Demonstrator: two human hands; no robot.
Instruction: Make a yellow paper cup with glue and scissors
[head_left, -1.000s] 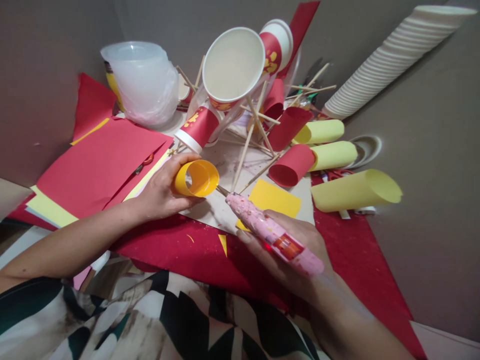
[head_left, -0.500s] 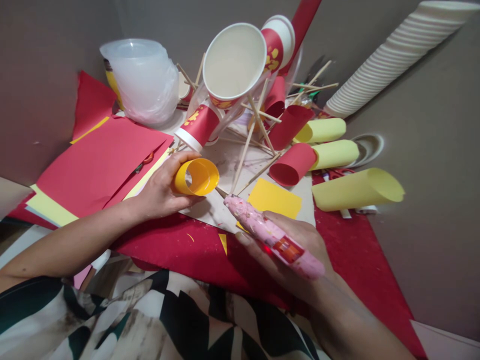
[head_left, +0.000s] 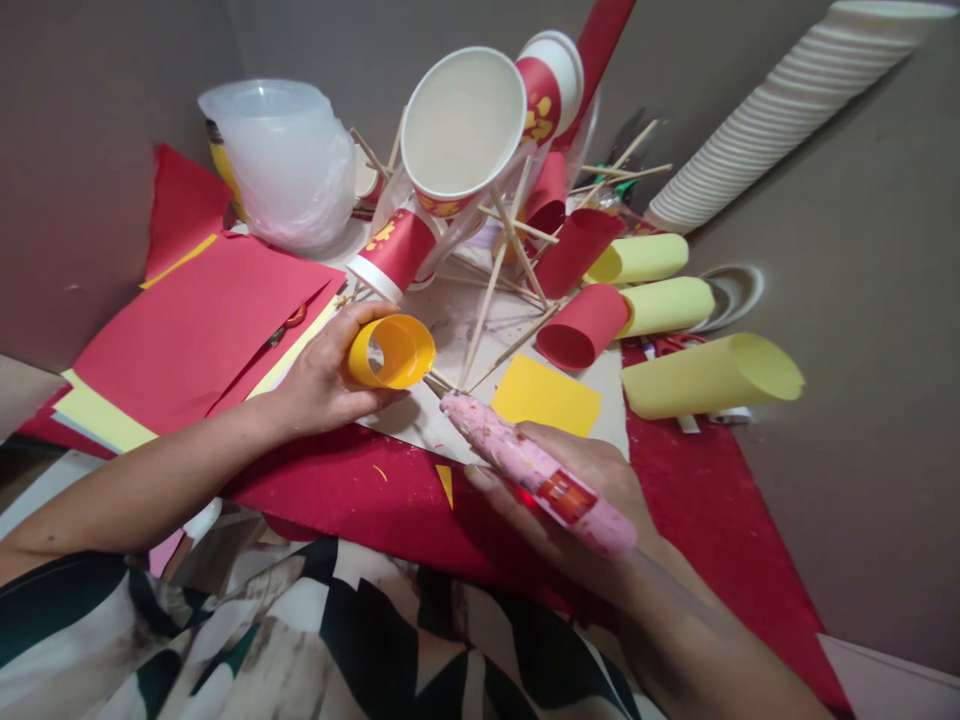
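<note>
My left hand [head_left: 322, 380] is wrapped around a rolled yellow paper tube [head_left: 390, 352], its open end facing me. A pink glue gun [head_left: 525, 462], crusted with dried glue, is gripped in my right hand [head_left: 577, 500], with its nozzle right at the tube's lower right edge. Both hands hover over a stained white board [head_left: 450, 330] lying on red cloth [head_left: 360, 490].
Red and yellow paper sheets [head_left: 195, 330] lie at left. Behind are a plastic-wrapped container stack [head_left: 281, 160], red-and-white paper cups [head_left: 461, 125] and wooden skewers [head_left: 495, 270]. Red and yellow paper rolls [head_left: 660, 305] and a yellow square [head_left: 546, 394] lie at right, a long cup stack [head_left: 780, 105] at top right.
The glue gun has slid a little left, bringing its nozzle up to the edge of the yellow tube. The left hand has kept the tube almost still.
</note>
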